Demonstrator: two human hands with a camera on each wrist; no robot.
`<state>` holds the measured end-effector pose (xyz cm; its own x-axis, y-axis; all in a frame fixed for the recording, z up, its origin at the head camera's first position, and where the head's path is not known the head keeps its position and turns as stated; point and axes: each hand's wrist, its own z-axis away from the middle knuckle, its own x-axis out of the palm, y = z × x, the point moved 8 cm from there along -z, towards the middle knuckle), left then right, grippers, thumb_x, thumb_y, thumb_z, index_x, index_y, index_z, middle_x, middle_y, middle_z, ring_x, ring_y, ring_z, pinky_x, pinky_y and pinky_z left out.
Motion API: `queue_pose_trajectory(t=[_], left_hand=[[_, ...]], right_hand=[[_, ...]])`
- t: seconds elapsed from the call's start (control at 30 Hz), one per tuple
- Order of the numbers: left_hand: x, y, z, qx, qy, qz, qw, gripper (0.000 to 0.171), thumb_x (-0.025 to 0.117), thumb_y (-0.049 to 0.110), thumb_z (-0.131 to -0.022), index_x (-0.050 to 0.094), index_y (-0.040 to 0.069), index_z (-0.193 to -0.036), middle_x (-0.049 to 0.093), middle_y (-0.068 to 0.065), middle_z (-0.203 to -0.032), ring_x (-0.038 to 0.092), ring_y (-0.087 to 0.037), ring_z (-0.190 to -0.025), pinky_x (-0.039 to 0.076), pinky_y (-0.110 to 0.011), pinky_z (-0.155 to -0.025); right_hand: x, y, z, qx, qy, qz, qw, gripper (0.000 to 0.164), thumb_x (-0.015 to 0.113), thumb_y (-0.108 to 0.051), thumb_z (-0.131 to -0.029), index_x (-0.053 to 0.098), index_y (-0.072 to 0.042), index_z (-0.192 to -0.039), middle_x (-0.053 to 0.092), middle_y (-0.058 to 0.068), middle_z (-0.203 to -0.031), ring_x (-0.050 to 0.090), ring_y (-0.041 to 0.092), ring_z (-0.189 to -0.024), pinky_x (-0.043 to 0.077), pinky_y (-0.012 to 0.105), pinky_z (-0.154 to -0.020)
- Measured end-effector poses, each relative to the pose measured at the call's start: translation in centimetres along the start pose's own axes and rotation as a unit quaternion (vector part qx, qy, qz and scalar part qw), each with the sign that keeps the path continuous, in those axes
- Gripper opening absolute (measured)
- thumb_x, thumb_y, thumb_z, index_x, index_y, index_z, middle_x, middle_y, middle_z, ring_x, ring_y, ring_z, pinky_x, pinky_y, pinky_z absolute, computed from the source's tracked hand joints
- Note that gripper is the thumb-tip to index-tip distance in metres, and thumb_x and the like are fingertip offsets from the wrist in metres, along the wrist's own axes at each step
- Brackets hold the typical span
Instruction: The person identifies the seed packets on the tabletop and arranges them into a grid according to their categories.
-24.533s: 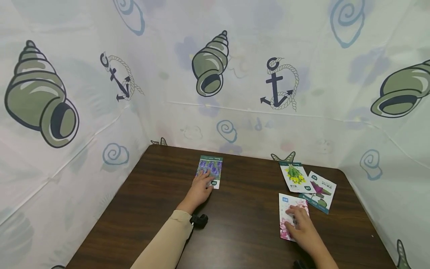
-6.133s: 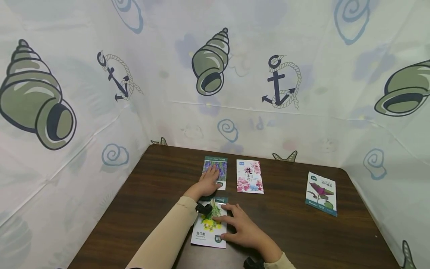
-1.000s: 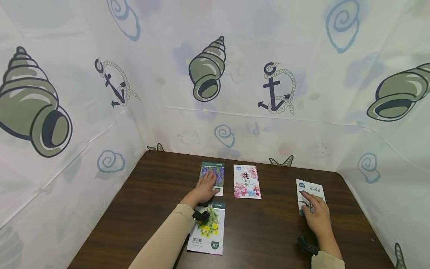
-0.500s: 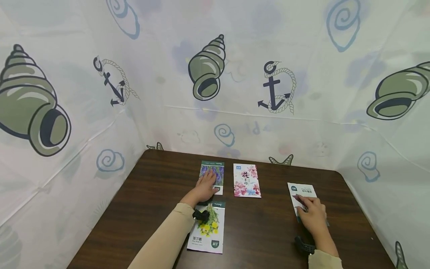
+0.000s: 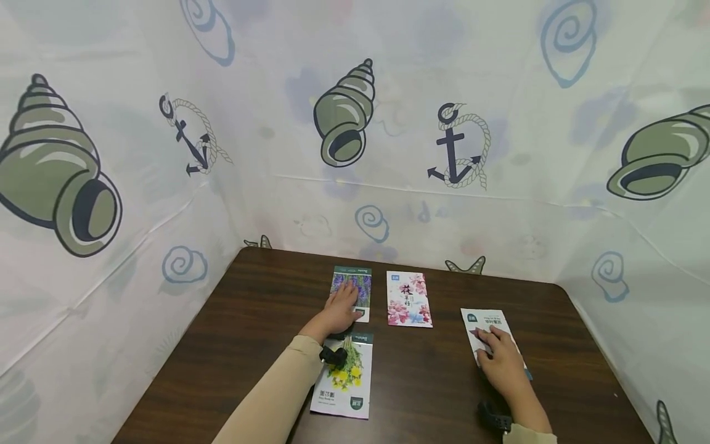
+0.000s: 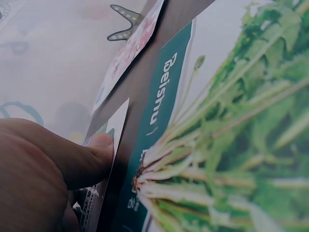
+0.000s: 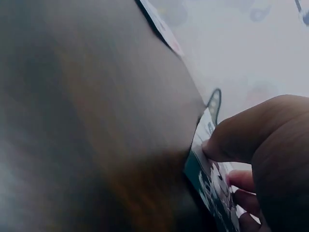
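Note:
My left hand (image 5: 337,310) rests flat on a purple-flowered seed packet (image 5: 363,280) and hides much of its face. Just below, partly under my wrist, lies a yellow dandelion seed packet (image 5: 344,376), whose dark green header (image 6: 166,82) shows large in the left wrist view. On the right, the fingers of my right hand (image 5: 503,361) press on a white seed packet (image 5: 496,317) with a dark purple flower, mostly covered. In the right wrist view the thumb (image 7: 217,147) and fingertips touch that packet's printed face.
A pink-blossom packet (image 5: 409,302) lies right of the purple-flowered one. The dark wooden table (image 5: 421,370) meets a shell-and-anchor printed cloth (image 5: 410,135) at its back and sides.
Over the last second the right hand has slid its packet left and toward me. The left hand has stayed put. Earlier, the dandelion and pink packets came over from the right side.

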<state>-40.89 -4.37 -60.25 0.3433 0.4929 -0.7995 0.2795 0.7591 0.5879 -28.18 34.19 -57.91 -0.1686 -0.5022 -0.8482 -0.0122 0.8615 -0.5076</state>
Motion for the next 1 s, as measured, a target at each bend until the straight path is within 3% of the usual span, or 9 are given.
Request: queue_pose_trajectory(t=[0.33, 0.5, 0.67, 0.83, 0.93, 1.0], left_hand=[[0.4, -0.2, -0.3, -0.001, 0.001, -0.002, 1.0, 0.078, 0.06, 0.032, -0.113, 0.02, 0.007, -0.175, 0.001, -0.013, -0.185, -0.004, -0.035, -0.173, -0.002, -0.059, -0.139], [0.3, -0.1, 0.0, -0.007, 0.0, -0.005, 1.0, 0.079, 0.06, 0.034, -0.113, 0.019, 0.009, -0.175, 0.0, -0.012, -0.185, -0.004, -0.034, -0.173, -0.002, -0.058, -0.139], [0.1, -0.1, -0.2, -0.003, 0.005, -0.007, 1.0, 0.078, 0.061, 0.033, -0.113, 0.021, 0.007, -0.175, 0.002, -0.013, -0.185, -0.003, -0.036, -0.173, 0.0, -0.06, -0.139], [0.0, 0.0, -0.1, 0.0, 0.004, 0.002, 1.0, 0.078, 0.061, 0.032, -0.113, 0.021, 0.006, -0.175, 0.001, -0.014, -0.185, -0.004, -0.037, -0.172, -0.001, -0.06, -0.139], [-0.1, 0.2, 0.2, 0.005, 0.002, 0.009, 0.9999, 0.077, 0.06, 0.03, -0.113, 0.02, 0.004, -0.174, 0.001, -0.016, -0.185, -0.004, -0.039, -0.172, -0.002, -0.061, -0.139], [-0.2, 0.4, 0.3, 0.007, 0.003, 0.013, 0.9999, 0.077, 0.061, 0.028, -0.113, 0.021, 0.002, -0.174, 0.002, -0.019, -0.184, -0.004, -0.041, -0.172, -0.001, -0.063, -0.138]], right_hand=[[0.8, -1.7, 1.7, 0.005, -0.03, 0.031, 0.999, 0.053, 0.082, -0.025, -0.096, 0.071, -0.003, -0.142, 0.056, 0.032, -0.147, 0.051, 0.054, -0.132, 0.044, 0.072, -0.105], [0.4, -2.6, 2.0, -0.003, -0.025, 0.049, 0.998, 0.048, 0.085, -0.031, -0.093, 0.076, -0.005, -0.132, 0.062, 0.025, -0.127, 0.055, 0.043, -0.112, 0.048, 0.059, -0.09], [0.2, -3.0, 2.1, -0.015, -0.019, 0.062, 0.998, 0.04, 0.087, -0.035, -0.091, 0.077, -0.008, -0.12, 0.061, 0.017, -0.114, 0.051, 0.034, -0.1, 0.044, 0.047, -0.081], [0.3, -3.3, 2.3, -0.021, -0.008, 0.047, 0.999, 0.039, 0.09, -0.032, -0.089, 0.077, -0.006, -0.116, 0.059, 0.02, -0.117, 0.051, 0.038, -0.106, 0.045, 0.052, -0.086], [0.5, -3.4, 2.2, -0.031, -0.008, 0.022, 0.999, 0.039, 0.09, -0.027, -0.09, 0.075, -0.001, -0.115, 0.058, 0.03, -0.13, 0.055, 0.051, -0.122, 0.048, 0.064, -0.104], [0.8, -3.6, 2.2, -0.037, -0.017, 0.005, 0.999, 0.038, 0.09, -0.025, -0.091, 0.072, -0.001, -0.113, 0.057, 0.032, -0.136, 0.056, 0.052, -0.128, 0.047, 0.069, -0.111]])
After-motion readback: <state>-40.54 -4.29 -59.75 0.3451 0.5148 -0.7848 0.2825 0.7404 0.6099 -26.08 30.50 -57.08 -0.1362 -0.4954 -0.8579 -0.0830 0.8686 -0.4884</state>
